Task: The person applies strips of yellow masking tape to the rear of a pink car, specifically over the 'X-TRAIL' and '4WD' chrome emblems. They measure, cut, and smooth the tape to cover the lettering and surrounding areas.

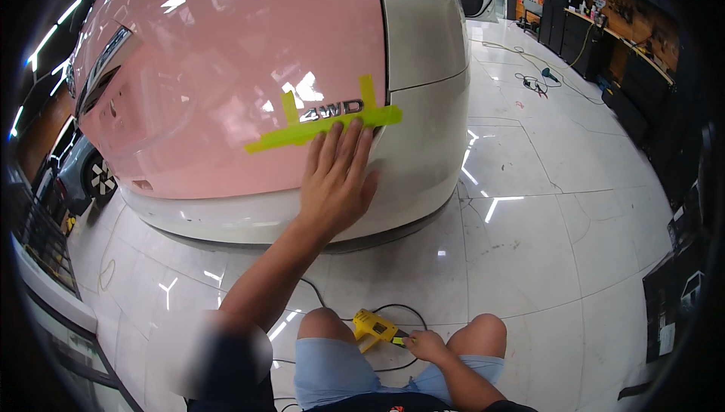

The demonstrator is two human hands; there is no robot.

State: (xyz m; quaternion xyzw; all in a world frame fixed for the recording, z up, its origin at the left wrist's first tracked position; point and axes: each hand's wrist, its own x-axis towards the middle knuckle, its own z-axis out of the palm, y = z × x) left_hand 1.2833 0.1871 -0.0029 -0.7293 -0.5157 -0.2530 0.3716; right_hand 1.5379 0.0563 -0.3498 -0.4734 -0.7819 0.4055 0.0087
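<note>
My left hand (334, 174) lies flat, fingers outstretched, with its fingertips against a strip of yellow-green masking tape (283, 138) on the pink rear panel (219, 57) of a car. The strip runs under a chrome letter badge (332, 110). Two short upright tape pieces also stick to the panel by the badge. My right hand (428, 346) is closed in front of my right thigh, around a small dark and yellow-green piece whose kind I cannot make out. Beyond that piece is a yellow heat gun (373, 327), which it partly overlaps in view.
A pale bumper (423, 178) curves below the pink panel. Black cable loops around the heat gun on the glossy tiled floor (521, 253). A workbench (619, 34) lines the right wall, with cords and a tool (549, 74) on the floor near it. Another car (83, 174) stands at left.
</note>
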